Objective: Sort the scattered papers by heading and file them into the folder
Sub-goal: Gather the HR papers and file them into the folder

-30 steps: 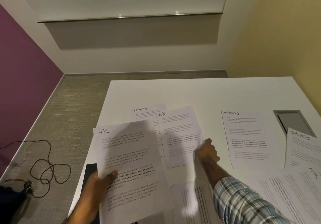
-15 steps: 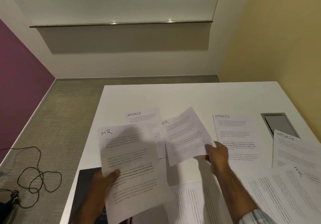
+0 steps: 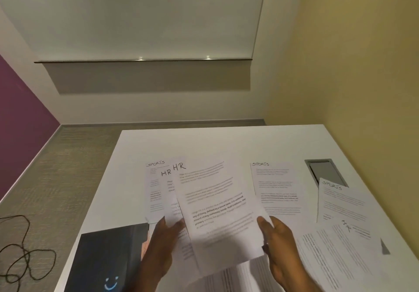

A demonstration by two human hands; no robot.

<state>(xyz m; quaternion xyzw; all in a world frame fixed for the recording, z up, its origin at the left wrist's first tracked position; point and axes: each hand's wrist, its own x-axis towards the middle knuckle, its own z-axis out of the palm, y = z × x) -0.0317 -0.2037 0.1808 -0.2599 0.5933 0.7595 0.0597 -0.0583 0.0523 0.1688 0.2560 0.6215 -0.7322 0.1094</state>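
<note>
Two sheets headed HR are held above the white table (image 3: 204, 142). My right hand (image 3: 278, 246) pinches the front HR sheet (image 3: 217, 210) at its right edge. Behind it, the second HR sheet (image 3: 169, 185) is gripped at the bottom by my left hand (image 3: 163, 244). One SPORTS sheet (image 3: 153, 185) lies flat under them at the left, another SPORTS sheet (image 3: 276, 189) in the middle, and a third SPORTS sheet (image 3: 337, 203) at the right. A further HR sheet (image 3: 347, 242) lies at the near right. The dark folder (image 3: 106, 255) with a blue smiley rests at the near left.
A grey recessed hatch (image 3: 324, 171) sits in the table near the yellow wall. More printed sheets (image 3: 229, 278) lie under my hands at the near edge. A black cable (image 3: 25, 255) is coiled on the carpet to the left.
My right hand lifted the HR sheet off the table and brought it left, over the HR sheet in my left hand. The two now overlap.
</note>
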